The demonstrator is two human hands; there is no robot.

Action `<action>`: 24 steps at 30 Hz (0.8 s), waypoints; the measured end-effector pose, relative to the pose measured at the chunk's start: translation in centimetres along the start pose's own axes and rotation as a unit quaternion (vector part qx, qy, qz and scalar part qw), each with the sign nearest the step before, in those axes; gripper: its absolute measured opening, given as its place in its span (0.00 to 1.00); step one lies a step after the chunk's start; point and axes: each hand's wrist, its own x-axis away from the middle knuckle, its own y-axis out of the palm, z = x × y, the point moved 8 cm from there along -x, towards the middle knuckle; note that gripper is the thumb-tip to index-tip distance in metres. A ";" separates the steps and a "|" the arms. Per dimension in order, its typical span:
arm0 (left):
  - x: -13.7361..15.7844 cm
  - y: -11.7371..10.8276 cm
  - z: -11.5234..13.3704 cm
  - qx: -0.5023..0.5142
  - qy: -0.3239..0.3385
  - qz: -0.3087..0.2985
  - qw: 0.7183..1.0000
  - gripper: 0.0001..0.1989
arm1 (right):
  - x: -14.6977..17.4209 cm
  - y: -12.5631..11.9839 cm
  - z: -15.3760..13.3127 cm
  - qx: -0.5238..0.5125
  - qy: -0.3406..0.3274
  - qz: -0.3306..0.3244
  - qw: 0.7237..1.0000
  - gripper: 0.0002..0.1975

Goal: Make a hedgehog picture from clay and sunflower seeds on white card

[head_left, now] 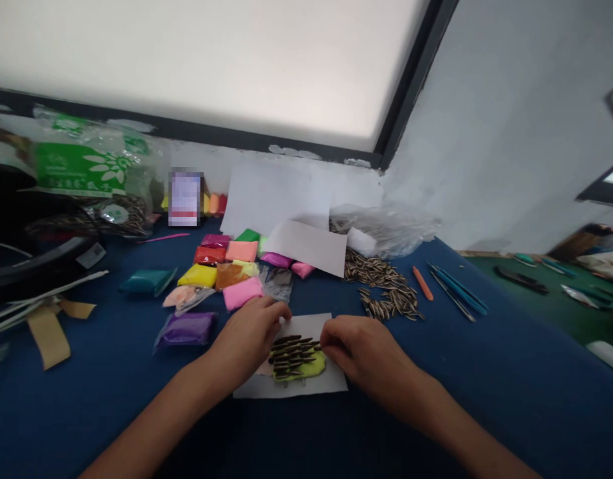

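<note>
A sheet of white paper [322, 389] lies in front of me with a flattened piece of yellow-green modelling clay [313, 368] on it. Dark sunflower seeds [291, 354] stick in the clay in overlapping rows. A bit of pale pink clay [264, 367] shows at its left end. My left hand [249, 336] rests on the paper's left side, its fingers bent and apart, with no object visible in it. At the clay's right edge my right hand [363, 342] pinches thumb and finger together at the tip of a seed; the fingertips partly hide it.
Bagged clay, such as a purple packet [186, 329], lies to the left and behind. A pile of sunflower seeds [386, 286] spreads back right, beside an orange clay tool [422, 283] and blue tweezers [458, 289]. A phone-like screen [184, 197] leans at the wall.
</note>
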 end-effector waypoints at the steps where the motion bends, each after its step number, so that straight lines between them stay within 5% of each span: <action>1: 0.0 0.0 0.0 0.000 -0.001 -0.001 1.000 0.13 | 0.0 0.0 0.0 0.000 -0.002 0.001 1.000 0.06; 24: 0.0 0.0 0.1 0.004 0.000 -0.001 1.000 0.14 | -0.4 1.7 -0.6 0.150 -0.028 -0.027 0.988 0.10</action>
